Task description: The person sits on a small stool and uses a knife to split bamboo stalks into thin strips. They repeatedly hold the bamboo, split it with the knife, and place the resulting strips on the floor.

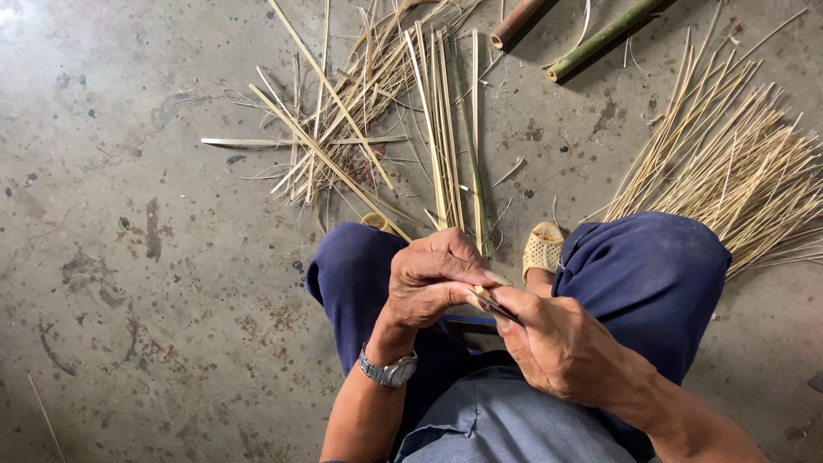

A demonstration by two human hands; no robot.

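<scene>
A seated person's left hand [433, 279], wristwatch [388, 370] at the wrist, is curled tight with fingers folded over a thin bamboo strip [482, 296], pinching it where the two hands meet above the lap. The right hand [561, 347] is closed as well, thumb and forefinger clamped on a small dark blade [497, 309] that lies against the strip's near end; how deep the blade sits cannot be told. Only a short pale stretch of the strip shows between the knuckles, its long axis running roughly from 10 o'clock to 4 o'clock, the rest hidden inside the fists. At 12 o'clock from the hands, split bamboo slats [446, 129] lie lengthwise on the stained concrete floor [129, 257], beside a tangle of shavings at 11 o'clock. A fan of fine bamboo splints [729, 163] spreads at 2 o'clock, and two round bamboo poles [600, 39] rest at 1 o'clock. A woven tan sandal [543, 249] shows between the blue-trousered knees.
</scene>
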